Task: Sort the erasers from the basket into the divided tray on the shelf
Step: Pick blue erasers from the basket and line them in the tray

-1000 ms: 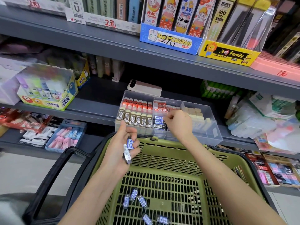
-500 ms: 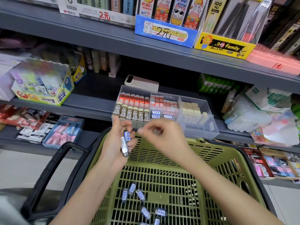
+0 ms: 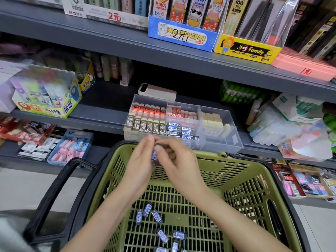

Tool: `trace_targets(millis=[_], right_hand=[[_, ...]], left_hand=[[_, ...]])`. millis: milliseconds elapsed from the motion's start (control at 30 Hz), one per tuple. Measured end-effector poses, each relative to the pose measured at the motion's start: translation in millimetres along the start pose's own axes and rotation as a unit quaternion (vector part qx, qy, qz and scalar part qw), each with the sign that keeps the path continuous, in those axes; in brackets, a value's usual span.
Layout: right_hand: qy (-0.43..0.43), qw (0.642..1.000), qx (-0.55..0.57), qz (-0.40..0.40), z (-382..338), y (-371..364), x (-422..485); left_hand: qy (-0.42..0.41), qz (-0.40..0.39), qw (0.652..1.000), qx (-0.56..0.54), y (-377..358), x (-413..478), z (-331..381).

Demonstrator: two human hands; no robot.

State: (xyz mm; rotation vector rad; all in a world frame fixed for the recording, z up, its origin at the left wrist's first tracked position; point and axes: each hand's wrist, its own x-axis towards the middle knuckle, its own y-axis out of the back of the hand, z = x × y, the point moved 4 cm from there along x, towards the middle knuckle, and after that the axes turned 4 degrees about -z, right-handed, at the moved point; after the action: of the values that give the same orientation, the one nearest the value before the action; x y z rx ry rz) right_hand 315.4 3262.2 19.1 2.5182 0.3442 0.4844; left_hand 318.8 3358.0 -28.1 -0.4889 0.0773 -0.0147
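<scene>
A clear divided tray [image 3: 227, 140] stands on the middle shelf, holding rows of red, brown 2B, blue-labelled and beige erasers. Just in front of it, above the green basket [image 3: 241, 171], my two hands meet. My left hand [image 3: 140, 166] holds blue-labelled erasers [image 3: 154, 157], mostly hidden between the hands. My right hand [image 3: 174, 160] pinches at one of those erasers with thumb and fingertips. Several more blue-labelled erasers [image 3: 158, 226] lie loose on the basket floor.
A pink phone [image 3: 157, 91] lies behind the tray. A glue box [image 3: 45, 95] sits at the left of the shelf, plastic packets [image 3: 291, 124] at the right. The basket's black handle [image 3: 52, 193] hangs to the left. Boxes of pens line the upper shelf.
My right hand has left the tray and come back to my left hand, closing its fingertips on an eraser held there. The left hand rose slightly toward it.
</scene>
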Motion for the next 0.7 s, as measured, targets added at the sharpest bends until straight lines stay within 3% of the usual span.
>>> trace_targets(millis=[133, 267, 367, 533, 600, 700], right_hand=[[-0.056, 0.994, 0.089, 0.011, 21.0, 37.3, 23.1], [-0.118, 0.993, -0.013, 0.026, 55.4, 91.5, 62.9], [-0.145, 0.978, -0.13, -0.076, 73.3, 94.6, 85.4], [-0.112, 0.924, -0.258, -0.258, 77.4, 75.2, 96.8], [-0.091, 0.912, -0.278, -0.288, 77.1, 66.2, 95.6], [-0.072, 0.92, -0.274, -0.272, 75.5, 64.6, 93.9]], left_hand=[[0.06, -0.029, 0.997, -0.045, -6.0, -1.4, -5.1], [0.081, -0.054, 0.991, -0.09, 0.6, 3.4, -4.2], [0.094, -0.069, 0.989, -0.087, -1.2, 3.6, -5.3], [0.095, -0.055, 0.989, -0.1, 1.8, 1.7, -7.5], [0.091, -0.05, 0.99, -0.093, 3.7, 2.6, -8.2], [0.087, -0.046, 0.991, -0.086, 5.5, 4.3, -6.1]])
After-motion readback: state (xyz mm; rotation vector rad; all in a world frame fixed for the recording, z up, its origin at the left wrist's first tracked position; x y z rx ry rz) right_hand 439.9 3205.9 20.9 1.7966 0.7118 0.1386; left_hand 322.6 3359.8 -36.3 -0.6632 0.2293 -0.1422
